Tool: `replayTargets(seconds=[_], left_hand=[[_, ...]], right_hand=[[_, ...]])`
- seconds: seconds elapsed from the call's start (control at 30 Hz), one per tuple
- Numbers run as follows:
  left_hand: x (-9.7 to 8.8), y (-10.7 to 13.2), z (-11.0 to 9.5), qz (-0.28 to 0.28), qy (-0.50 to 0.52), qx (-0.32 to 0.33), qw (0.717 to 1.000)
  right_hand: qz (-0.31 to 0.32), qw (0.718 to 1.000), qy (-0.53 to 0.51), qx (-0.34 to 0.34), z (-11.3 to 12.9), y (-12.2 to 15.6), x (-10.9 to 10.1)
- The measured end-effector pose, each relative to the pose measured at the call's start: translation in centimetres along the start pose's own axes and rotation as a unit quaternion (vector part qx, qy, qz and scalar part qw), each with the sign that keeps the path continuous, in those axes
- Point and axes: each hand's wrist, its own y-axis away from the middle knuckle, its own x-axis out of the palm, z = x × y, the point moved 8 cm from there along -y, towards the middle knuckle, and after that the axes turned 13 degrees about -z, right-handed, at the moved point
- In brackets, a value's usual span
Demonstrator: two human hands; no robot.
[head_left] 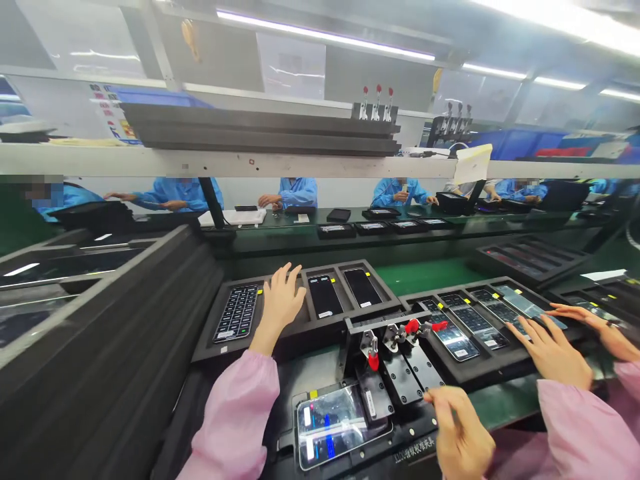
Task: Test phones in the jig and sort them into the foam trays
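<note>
My left hand (283,300) is open, fingers spread over a slot of a black foam tray (390,305). Whether it touches a phone there is hidden. A phone with a key-grid screen (237,313) lies left of it; two dark phones (324,297) lie to its right. My right hand (463,433) is closed, thumb and fingers curled together beside a black clamp fixture (415,433); what it pinches, if anything, I cannot make out. A lit phone (333,423) lies in the fixture under a black block (375,393). The toggle clamps have red handles (373,361).
At right, a co-worker's hands (557,350) reach over another foam tray (445,360) of several phones. Stacked black trays (115,307) rise at left. A white shelf (300,163) crosses overhead. People in blue (297,193) work across the bench.
</note>
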Motion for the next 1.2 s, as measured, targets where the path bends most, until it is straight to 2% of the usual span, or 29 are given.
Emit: replayTargets(seconds=[0.1, 0.17, 0.23, 0.3, 0.37, 0.4, 0.5, 0.6, 0.83, 1.03, 1.2], left_hand=[[-4.2, 5.6, 0.0, 0.041, 0.037, 0.005, 0.998], [-5.5, 10.8, 0.5, 0.081, 0.086, -0.020, 0.993], [-5.3, 16.1, 1.2, 0.117, 0.124, -0.045, 0.984], [-4.0, 20.6, 1.5, 0.143, 0.175, -0.048, 0.973], [-2.3, 23.8, 1.8, 0.147, 0.211, -0.051, 0.965], [-1.7, 24.7, 2.1, 0.131, 0.215, -0.052, 0.966], [-0.8, 26.0, 2.6, 0.079, 0.200, -0.038, 0.976], [-0.8, 26.0, 2.5, 0.062, 0.199, -0.031, 0.978], [-1.2, 24.8, 1.4, 0.105, 0.245, -0.049, 0.963], [-1.5, 24.5, 1.2, 0.115, 0.265, -0.066, 0.955], [-1.5, 24.4, 1.1, 0.118, 0.270, -0.064, 0.953]], right_hand=[[0.143, 0.989, -0.033, 0.011, 1.3, 0.8, 4.5], [0.234, 0.972, -0.016, 0.016, 1.5, 1.3, 7.4], [0.284, 0.958, -0.005, 0.030, 1.4, 1.8, 9.3], [0.304, 0.951, -0.006, 0.048, 1.2, 2.4, 10.2], [0.305, 0.950, -0.009, 0.068, 1.0, 2.8, 10.3], [0.303, 0.950, -0.011, 0.076, 1.0, 3.0, 10.2], [0.311, 0.946, -0.018, 0.088, 1.0, 3.5, 10.0], [0.325, 0.941, -0.025, 0.095, 1.2, 3.8, 10.0], [0.321, 0.939, -0.047, 0.114, 1.2, 3.9, 10.0], [0.318, 0.940, -0.060, 0.111, 1.8, 3.4, 9.9], [0.259, 0.957, -0.063, 0.112, 2.5, 2.9, 9.2]])
